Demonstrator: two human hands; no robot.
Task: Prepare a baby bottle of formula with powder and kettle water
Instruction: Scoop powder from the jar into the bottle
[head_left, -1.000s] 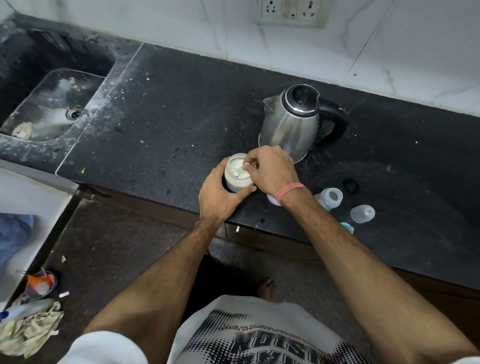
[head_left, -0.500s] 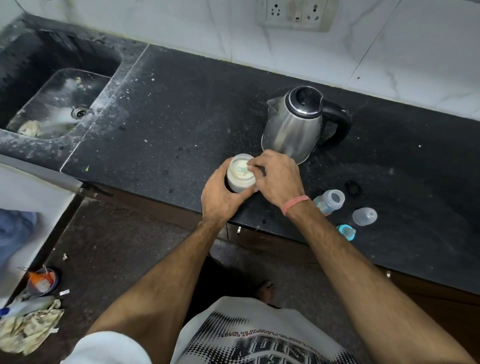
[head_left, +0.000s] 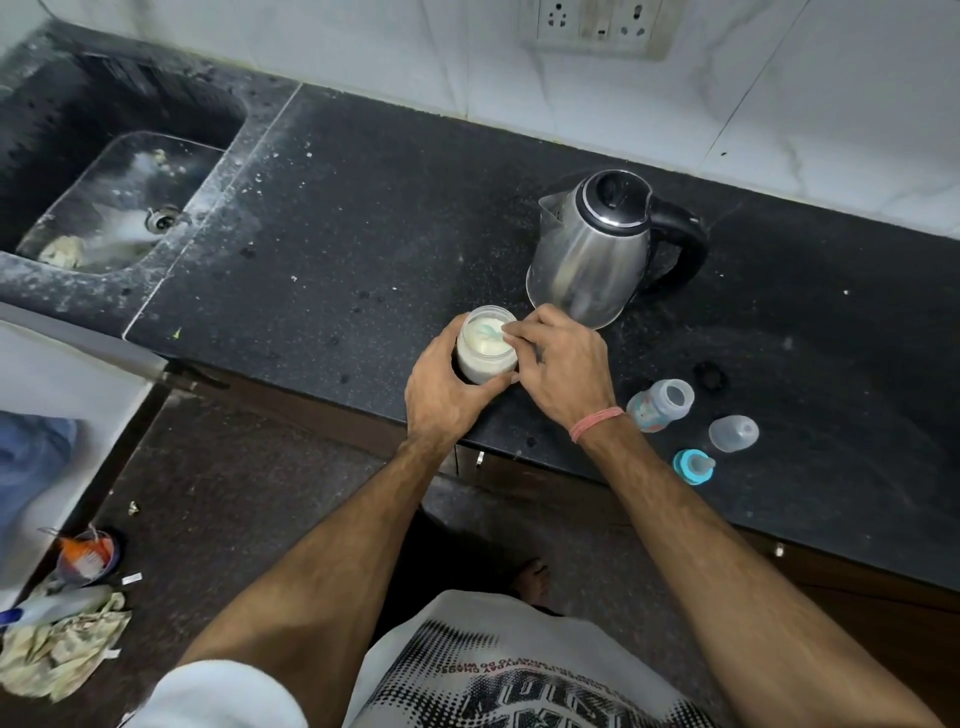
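Two hands meet over an open jar of formula powder (head_left: 485, 347) near the front edge of the black counter (head_left: 363, 218). The left hand (head_left: 445, 391) wraps round the jar's side, fingers curled against it; the right hand (head_left: 558, 370) reaches in at the rim, fingertips pinching a pale teal scoop (head_left: 488, 331) that lies on the powder. At one o'clock from the jar, close behind the right hand, stands the steel kettle (head_left: 592, 252), lid shut. At four o'clock lie the open baby bottle (head_left: 658, 404), a clear cap (head_left: 732, 433) and a teal teat ring (head_left: 693, 466), each apart. The sink (head_left: 111, 202) sits at ten o'clock.
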